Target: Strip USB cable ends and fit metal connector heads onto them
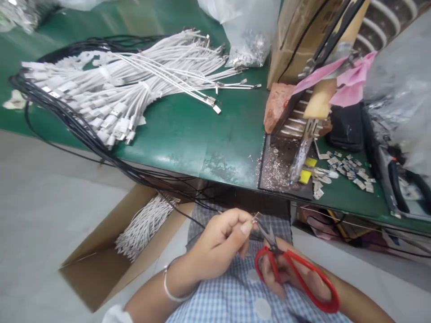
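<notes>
My left hand (pixel 224 244) pinches a small piece at the cable end (pixel 257 217) between thumb and forefinger. Thin wire and a bit of metal show there, too small to make out fully. In my right hand (pixel 274 271) are red-handled scissors (pixel 303 269), fingers through the loops. The blades are slightly apart, their tips close to the pinched piece. Dark cables (pixel 111 157) hang off the table edge and run down behind my left hand. On the table lie bundles of white USB cables (pixel 134 85), a few loose ones on top with bare metal connectors.
On the right, a soldering iron (pixel 305 148) rests over a dark board (pixel 278 161) littered with solder bits. Small connector parts (pixel 350 168) lie beside it, with pliers (pixel 407 184) farther right. A cardboard box (pixel 97 264) on the floor holds white cables. Plastic bags (pixel 249 31) stand behind.
</notes>
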